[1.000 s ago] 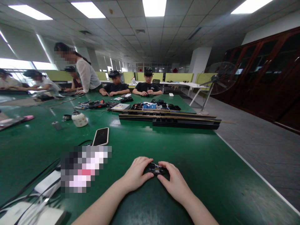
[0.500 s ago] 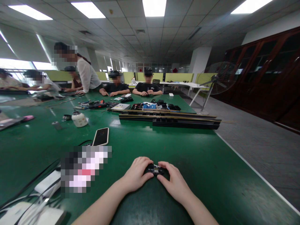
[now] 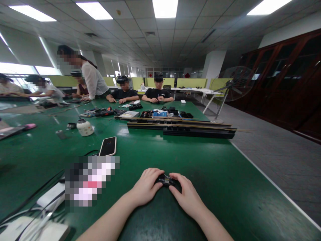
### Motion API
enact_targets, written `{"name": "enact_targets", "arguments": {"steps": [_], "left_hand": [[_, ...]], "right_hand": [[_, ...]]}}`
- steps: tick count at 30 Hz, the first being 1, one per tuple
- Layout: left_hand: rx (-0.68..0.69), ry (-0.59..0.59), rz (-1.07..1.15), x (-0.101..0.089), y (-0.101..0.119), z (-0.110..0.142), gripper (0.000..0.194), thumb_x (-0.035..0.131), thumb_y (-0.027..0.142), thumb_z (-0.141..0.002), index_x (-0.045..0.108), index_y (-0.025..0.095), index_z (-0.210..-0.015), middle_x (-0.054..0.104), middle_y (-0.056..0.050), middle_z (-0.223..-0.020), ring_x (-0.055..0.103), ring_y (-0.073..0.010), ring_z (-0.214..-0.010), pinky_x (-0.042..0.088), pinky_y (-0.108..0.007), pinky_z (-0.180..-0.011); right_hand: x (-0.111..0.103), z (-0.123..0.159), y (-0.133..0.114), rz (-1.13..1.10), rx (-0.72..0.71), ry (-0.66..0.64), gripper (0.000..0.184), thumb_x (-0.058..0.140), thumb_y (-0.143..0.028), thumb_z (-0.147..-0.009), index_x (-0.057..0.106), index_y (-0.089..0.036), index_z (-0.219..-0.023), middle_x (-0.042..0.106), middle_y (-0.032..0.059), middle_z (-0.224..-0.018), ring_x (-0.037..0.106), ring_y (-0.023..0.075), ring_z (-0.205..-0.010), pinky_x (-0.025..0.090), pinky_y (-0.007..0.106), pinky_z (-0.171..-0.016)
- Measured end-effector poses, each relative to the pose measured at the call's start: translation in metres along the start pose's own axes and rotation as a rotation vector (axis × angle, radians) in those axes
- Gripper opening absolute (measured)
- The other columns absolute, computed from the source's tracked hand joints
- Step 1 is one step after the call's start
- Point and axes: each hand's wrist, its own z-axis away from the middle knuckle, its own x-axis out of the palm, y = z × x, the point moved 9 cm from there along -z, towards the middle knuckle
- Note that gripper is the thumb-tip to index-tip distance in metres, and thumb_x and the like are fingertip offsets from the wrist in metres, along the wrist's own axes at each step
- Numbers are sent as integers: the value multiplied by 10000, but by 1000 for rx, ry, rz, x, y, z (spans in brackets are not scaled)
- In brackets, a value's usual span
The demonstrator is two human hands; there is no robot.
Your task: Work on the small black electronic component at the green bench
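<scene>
Spanning most of the view: green table (image 3: 213,167), glossy, its right edge running off at a slant. Beyond it, at left, a standing person in a white top (image 3: 94,80) leans over the far side. Floor fan (image 3: 230,83), wire-caged, stands past the right edge. Black rails (image 3: 200,134) lie crosswise on the table, ahead of the hands and well apart from them; thin yellowish rods (image 3: 190,126) lie along the top.

Left hand (image 3: 147,182): fingers and thumb grasping the left end of the work piece. Right hand (image 3: 187,190): curled about the opposite end, also grasping; full thumb contact on this side cannot be told. Patterned pale jar (image 3: 85,128) upright at left. Phone (image 3: 108,146), dark-screened, lies flat nearer than the jar.

Black device (image 3: 166,180): between the two hands, near side of the table, paler detail at centre. Whether its underside touches the surface: cannot tell.
</scene>
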Motion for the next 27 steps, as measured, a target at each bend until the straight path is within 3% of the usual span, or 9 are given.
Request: {"name": "enact_targets", "arguments": {"steps": [27], "left_hand": [[-8, 10, 23, -2, 2, -1, 368, 521, 182, -848, 458, 240, -1206, 558, -56, -1152, 482, -219, -1088, 373, -403, -961]], "right_hand": [[0, 0, 0, 5, -8, 3, 313, 513, -245, -785, 571, -218, -1091, 627, 67, -1103, 548, 221, -1054, 398, 392, -952]]}}
